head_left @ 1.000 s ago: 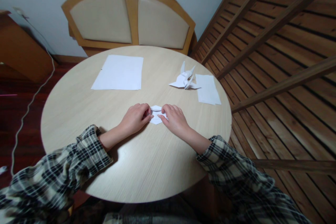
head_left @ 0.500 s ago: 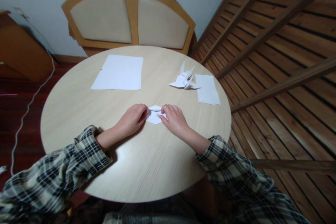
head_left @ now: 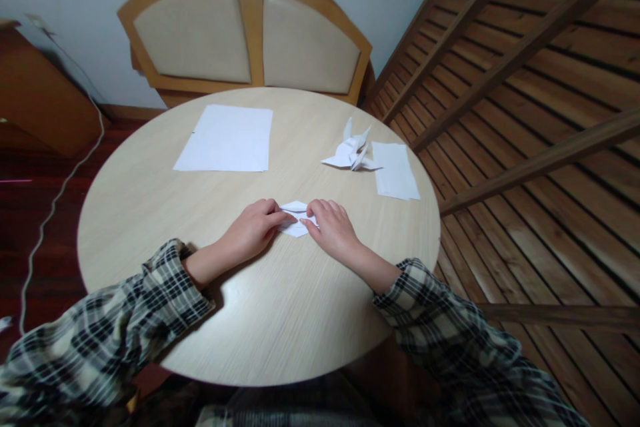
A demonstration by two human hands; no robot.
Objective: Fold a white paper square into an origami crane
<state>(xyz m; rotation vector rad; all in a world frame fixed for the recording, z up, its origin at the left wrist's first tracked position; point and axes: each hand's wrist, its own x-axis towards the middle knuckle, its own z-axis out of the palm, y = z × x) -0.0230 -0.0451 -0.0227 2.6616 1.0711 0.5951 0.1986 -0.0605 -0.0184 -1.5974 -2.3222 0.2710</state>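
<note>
A small piece of folded white paper (head_left: 295, 229) lies on the round wooden table (head_left: 280, 320), with creases and a raised flap at its far edge. My left hand (head_left: 254, 227) is at its left side, fingers curled on the paper and one finger stretched over its middle. My right hand (head_left: 331, 227) grips the right side, thumb on top and the other fingers bent around the edge. Both hands partly hide the paper's sides. Beyond my right hand stand folded paper cranes (head_left: 353, 149), close together so that their number is hard to tell.
White paper sheets (head_left: 225, 140) lie at the far left of the table. A smaller stack of white paper (head_left: 395, 170) is at the right, touching or near the cranes. A wooden headboard (head_left: 257, 20) stands behind the table, and a slatted wooden panel (head_left: 525, 147) rises at the right.
A finger of my left hand has stretched rightward over the middle of the folded paper; before, it was curled at the left edge. My right hand stays in place.
</note>
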